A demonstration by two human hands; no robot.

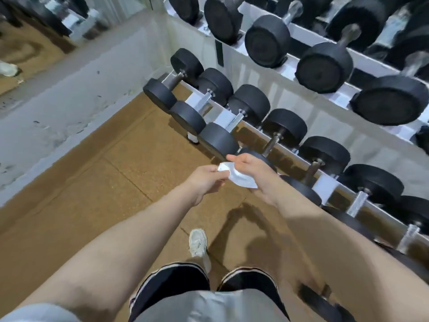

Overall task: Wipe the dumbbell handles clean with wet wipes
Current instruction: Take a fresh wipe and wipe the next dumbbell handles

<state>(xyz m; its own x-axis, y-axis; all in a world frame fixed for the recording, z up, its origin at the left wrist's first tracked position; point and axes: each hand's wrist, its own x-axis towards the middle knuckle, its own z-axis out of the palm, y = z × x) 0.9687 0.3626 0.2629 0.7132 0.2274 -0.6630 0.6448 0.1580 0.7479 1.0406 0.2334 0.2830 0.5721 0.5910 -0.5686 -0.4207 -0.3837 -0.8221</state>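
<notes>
Both my hands hold a white wet wipe (pixel 234 175) in mid-air in front of the lower rack row. My left hand (pixel 205 180) pinches its left end. My right hand (pixel 253 168) grips its right part, fingers curled over it. Just beyond the hands sits a row of black dumbbells (pixel 284 126) with metal handles (pixel 272 144) on the lower shelf. A second row of larger black dumbbells (pixel 325 66) lies on the upper shelf. Neither hand touches a dumbbell.
The white rack rail (pixel 325 184) runs diagonally from upper left to lower right. Brown rubber flooring (pixel 104 182) spreads to the left, bordered by a grey concrete strip (pixel 69 101). My white shoe (pixel 197 242) and dark shorts (pixel 176 282) are below.
</notes>
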